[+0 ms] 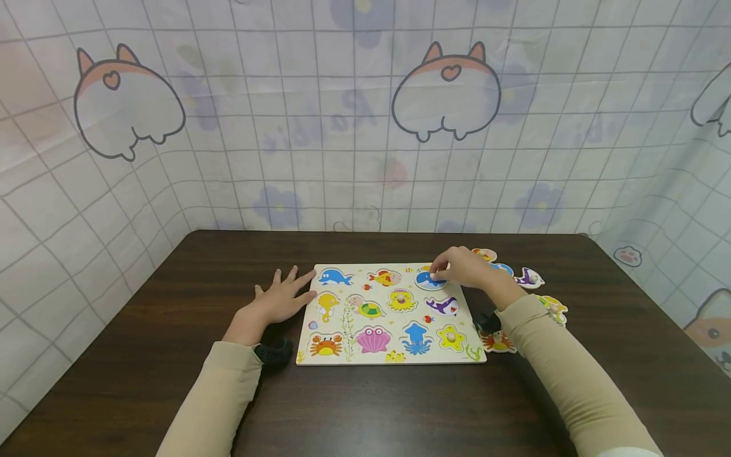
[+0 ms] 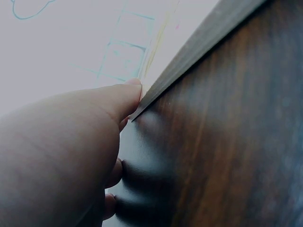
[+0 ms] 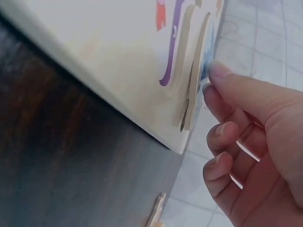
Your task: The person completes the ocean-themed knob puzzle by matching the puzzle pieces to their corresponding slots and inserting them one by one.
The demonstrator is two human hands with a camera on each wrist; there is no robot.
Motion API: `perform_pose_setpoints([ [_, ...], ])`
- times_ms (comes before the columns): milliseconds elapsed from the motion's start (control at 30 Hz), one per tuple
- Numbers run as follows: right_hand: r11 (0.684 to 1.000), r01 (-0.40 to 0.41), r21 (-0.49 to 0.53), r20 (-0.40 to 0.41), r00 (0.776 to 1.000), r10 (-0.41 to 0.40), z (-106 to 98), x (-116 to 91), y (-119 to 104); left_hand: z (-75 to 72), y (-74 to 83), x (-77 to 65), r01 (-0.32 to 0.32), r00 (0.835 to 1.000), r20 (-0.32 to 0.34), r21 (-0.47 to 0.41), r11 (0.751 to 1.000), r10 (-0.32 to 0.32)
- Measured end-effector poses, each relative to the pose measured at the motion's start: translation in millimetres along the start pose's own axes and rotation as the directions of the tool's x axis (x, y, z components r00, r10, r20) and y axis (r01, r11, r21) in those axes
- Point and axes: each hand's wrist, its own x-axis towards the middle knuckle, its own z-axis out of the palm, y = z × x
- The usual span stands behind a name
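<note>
A pale wooden puzzle board (image 1: 365, 360) with sea-animal pictures lies on the table. At its top right corner my right hand (image 1: 467, 270) pinches a blue puzzle piece (image 1: 427, 280) between thumb and forefinger. In the right wrist view the blue piece (image 3: 207, 49) stands slightly tilted over the board, the other fingers (image 3: 218, 165) loosely bent. My left hand (image 1: 278, 301) lies spread at the left edge, thumb and forefinger touching the board. The yellow octopus piece (image 1: 402, 300) and the yellow starfish piece (image 1: 452, 338) sit in the board, knobs showing.
Loose puzzle pieces lie right of the board: a purple one (image 1: 529, 278), a crab (image 1: 498, 343), a yellow one (image 1: 555, 309) partly behind the right sleeve, and others near the right hand. The dark table (image 1: 365, 412) meets a patterned curtain (image 1: 342, 158) at the back.
</note>
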Motion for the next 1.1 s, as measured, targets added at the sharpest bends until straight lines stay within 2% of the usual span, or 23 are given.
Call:
perform_pose_setpoints([
  [467, 0.997, 0.067, 0.043, 0.001, 0.998, -0.067, -0.1, 1.4, 5.3, 1.2, -1.7, 0.9, -0.003, 1.0, 0.002, 0.006, 1.0, 0.003],
  [1100, 0.998, 0.04, 0.046, 0.031, 0.999, -0.042, 1.8, 3.9, 8.1, -2.0, 0.9, -1.1, -0.003, 1.0, 0.007, -0.001, 1.0, 0.003],
])
